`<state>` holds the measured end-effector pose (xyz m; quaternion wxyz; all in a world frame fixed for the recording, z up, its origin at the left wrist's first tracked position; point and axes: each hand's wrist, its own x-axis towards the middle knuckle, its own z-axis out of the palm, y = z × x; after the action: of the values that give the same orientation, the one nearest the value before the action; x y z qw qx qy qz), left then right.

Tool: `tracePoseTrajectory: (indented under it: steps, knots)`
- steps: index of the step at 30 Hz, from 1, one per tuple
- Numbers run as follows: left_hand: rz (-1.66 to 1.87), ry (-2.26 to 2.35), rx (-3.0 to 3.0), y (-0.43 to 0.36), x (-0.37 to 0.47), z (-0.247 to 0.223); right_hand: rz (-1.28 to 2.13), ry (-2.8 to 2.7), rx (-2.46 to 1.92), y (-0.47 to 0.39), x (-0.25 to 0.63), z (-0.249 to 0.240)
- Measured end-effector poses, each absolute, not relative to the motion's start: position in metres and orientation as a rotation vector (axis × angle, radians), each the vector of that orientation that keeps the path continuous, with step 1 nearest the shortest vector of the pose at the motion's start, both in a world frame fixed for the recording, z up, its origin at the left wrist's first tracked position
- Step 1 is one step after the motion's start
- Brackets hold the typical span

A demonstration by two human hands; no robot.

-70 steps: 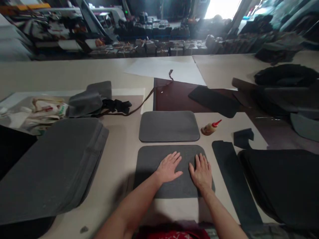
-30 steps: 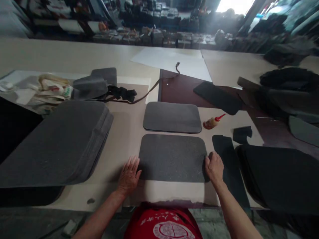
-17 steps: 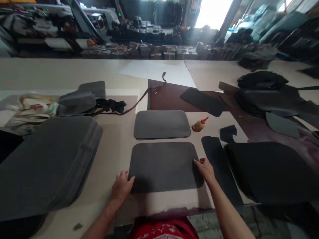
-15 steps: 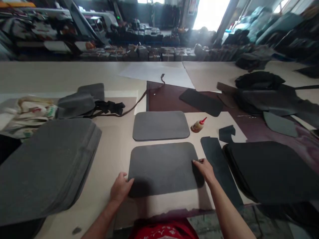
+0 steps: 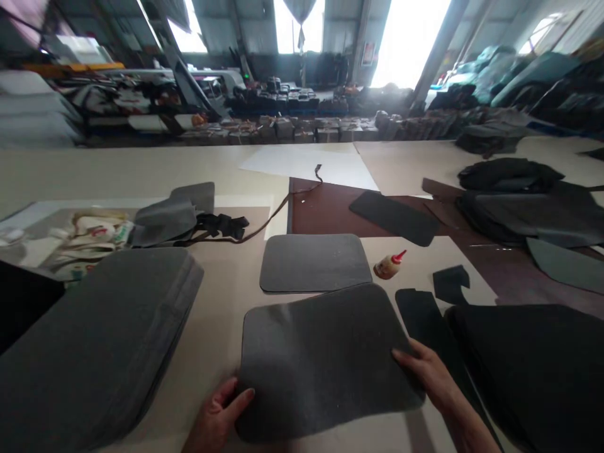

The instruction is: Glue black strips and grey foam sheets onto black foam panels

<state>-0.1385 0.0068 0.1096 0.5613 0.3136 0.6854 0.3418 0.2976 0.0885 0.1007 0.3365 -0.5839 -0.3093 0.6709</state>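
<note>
Both hands held 1 grey pad (image 5: 321,358) by its near corners: the left hand (image 5: 214,418) gripped the left corner, the right hand (image 5: 427,374) the right corner. The pad was lifted a little above the table (image 5: 221,296), near a second pad (image 5: 314,262) and a glue bottle (image 5: 389,265).

Left hand (image 5: 216,420) low, thumb up, fingers curled under in a grip. Right hand (image 5: 427,375) likewise, forearm angled in from lower right.
</note>
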Motion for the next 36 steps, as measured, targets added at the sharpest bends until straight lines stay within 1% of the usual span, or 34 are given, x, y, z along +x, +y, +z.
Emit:
tracePoseTrajectory:
  steps: [4, 7, 11, 14, 16, 21, 26, 31, 36]
  knots:
    - [0.892, 1.608, 0.886, 0.052, -0.149, 0.145, 1.601, -0.809, -1.473, 0.15, 0.294, 0.122]
    - [0.999, 1.678, 1.025, 0.116, -0.157, 0.15, 1.368, -0.872, -1.451, 0.217, 0.282, 0.122]
    - [1.012, 1.833, 1.213, 0.208, -0.16, 0.127, 1.053, -1.023, -1.576, 0.3, 0.259, 0.106]
    - [0.97, 1.919, 1.231, 0.257, -0.155, 0.096, 0.953, -1.102, -1.69, 0.34, 0.246, 0.084]
    - [0.922, 1.987, 1.241, 0.274, -0.151, 0.076, 0.924, -1.137, -1.762, 0.354, 0.244, 0.067]
    - [0.785, 2.144, 1.269, 0.282, -0.149, 0.038, 0.777, -1.262, -1.971, 0.364, 0.255, 0.036]
    - [0.677, 2.254, 1.295, 0.283, -0.156, 0.024, 0.582, -1.402, -2.048, 0.361, 0.264, 0.028]
    - [0.702, 2.459, 1.323, 0.282, -0.153, 0.017, 0.413, -1.594, -1.908, 0.341, 0.244, 0.03]
    - [0.683, 2.374, 1.394, 0.276, -0.144, 0.009, 0.223, -1.754, -1.567, 0.263, 0.217, 0.007]
